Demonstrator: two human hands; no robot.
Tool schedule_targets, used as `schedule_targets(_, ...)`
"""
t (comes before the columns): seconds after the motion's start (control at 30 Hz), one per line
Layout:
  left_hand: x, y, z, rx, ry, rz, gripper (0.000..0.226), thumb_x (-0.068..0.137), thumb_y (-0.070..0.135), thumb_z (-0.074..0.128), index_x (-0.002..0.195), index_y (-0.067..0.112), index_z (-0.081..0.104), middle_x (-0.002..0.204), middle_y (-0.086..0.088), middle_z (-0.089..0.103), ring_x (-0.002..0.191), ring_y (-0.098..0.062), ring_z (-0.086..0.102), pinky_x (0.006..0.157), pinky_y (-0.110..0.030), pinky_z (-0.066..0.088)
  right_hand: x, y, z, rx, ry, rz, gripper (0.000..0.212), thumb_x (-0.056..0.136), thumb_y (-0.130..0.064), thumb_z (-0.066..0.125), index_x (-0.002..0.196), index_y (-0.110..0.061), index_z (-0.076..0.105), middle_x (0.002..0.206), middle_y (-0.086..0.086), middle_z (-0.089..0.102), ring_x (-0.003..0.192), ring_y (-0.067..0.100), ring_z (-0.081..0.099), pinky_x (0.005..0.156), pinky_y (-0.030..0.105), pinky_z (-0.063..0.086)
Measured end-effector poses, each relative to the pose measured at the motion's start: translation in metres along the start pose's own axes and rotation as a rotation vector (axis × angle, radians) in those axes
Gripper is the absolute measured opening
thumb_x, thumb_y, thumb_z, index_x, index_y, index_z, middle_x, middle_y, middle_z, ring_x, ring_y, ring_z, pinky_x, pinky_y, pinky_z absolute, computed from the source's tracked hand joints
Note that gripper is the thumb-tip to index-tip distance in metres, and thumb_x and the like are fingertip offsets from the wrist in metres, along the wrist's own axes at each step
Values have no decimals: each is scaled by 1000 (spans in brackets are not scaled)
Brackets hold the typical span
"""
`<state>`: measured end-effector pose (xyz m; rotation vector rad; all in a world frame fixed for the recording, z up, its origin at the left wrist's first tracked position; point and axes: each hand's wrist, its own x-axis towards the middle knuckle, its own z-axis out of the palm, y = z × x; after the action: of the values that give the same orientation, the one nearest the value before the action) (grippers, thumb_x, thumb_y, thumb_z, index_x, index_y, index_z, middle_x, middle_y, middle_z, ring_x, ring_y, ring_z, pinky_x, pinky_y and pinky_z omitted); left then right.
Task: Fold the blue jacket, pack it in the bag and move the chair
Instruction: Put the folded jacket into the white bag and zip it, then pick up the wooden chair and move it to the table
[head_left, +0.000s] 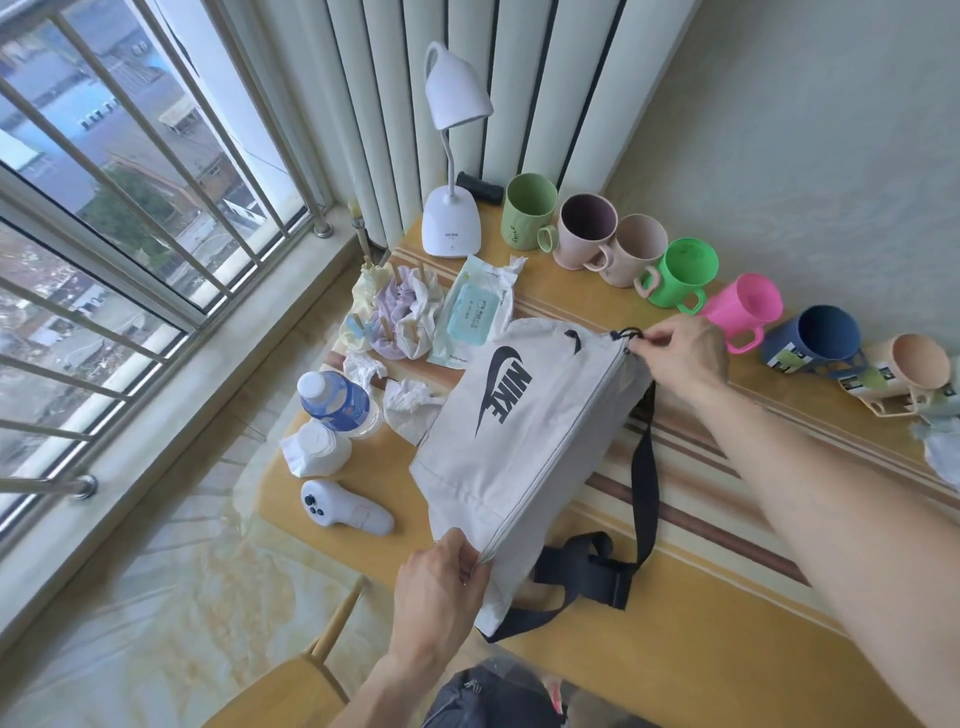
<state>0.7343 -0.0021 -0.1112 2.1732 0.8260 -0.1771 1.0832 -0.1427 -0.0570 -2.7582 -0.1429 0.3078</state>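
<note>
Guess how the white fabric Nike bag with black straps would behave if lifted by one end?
The white fabric Nike bag probably flops: its cloth creases between the left hand and right hand. It looks fairly flat, so likely light. The loose black strap would probably dangle and could snag.

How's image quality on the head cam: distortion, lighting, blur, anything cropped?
Head view: strong wide-angle bending, window bars and table edge curve; soft daylight from the window, no hard shadows or glare; right hand at the bag's zipper pull slightly smeared, left hand sharper; Nike print crisp; chair and a dark bundle at the bottom edge cropped.
</note>
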Motion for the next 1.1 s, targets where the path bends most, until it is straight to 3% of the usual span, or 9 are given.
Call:
schedule_targets(0.1, 2, -2, 1, -5, -39, -7, 25, 83, 35, 71, 72, 30, 49, 59, 11, 64, 59, -8, 62, 59, -36, 54, -5, -3, 5, 9, -10, 53, 21, 87, -28, 75, 103, -16, 80, 106, 9, 79, 98, 32, 71, 83, 33, 55)
schedule_targets(0.27, -3, 9, -6, -4, -51, 1, 25, 88, 38, 65, 75, 31, 44, 60, 10, 66, 64, -11, 62, 64, -37, 53, -62, -7, 6, 98, -54, -42, 20, 90, -31, 66, 106, -21, 72, 96, -3, 76, 93, 24, 69, 83, 35, 54)
schedule_targets(0.4, -15, 17, -10, 60, -39, 66, 21, 91, 49, 57, 85, 30, 50, 77, 10, 66, 72, -12, 63, 65, -37, 52, -134, -8, 4, 114, -152, -205, 30, 95, -43, 58, 117, -24, 65, 102, -5, 68, 92, 18, 67, 83, 41, 57)
schedule_targets(0.53, -44, 17, -12, 119, -26, 77, 34, 95, 61, 44, 96, 29, 57, 88, 13, 69, 79, -12, 65, 61, -33, 45, -220, 3, 6, 93, -241, -317, 36, 97, -49, 50, 124, -29, 59, 108, -7, 60, 97, 17, 63, 84, 41, 55)
schedule_targets(0.6, -68, 11, -12, 160, -45, 69, 40, 95, 59, 42, 96, 24, 61, 91, 7, 72, 85, -20, 67, 68, -36, 51, -269, 15, 10, 98, -279, -330, 35, 98, -49, 48, 125, -29, 59, 110, -6, 60, 101, 17, 62, 89, 41, 53)
schedule_targets(0.83, -223, -29, 12, 204, -100, -42, 40, 96, 40, 50, 94, 4, 68, 95, -14, 74, 87, -34, 67, 74, -40, 56, -460, 86, 35, 98, -365, -416, 35, 99, -46, 47, 126, -27, 60, 119, -4, 60, 110, 20, 60, 89, 37, 50)
schedule_targets(1.1, -451, -107, 41, 115, -109, -257, 32, 94, 41, 55, 93, 13, 69, 83, -1, 66, 78, -25, 62, 63, -30, 44, -674, 172, 44, 223, -420, -375, 24, 96, -44, 54, 111, -31, 67, 112, -8, 66, 98, 16, 65, 84, 34, 51)
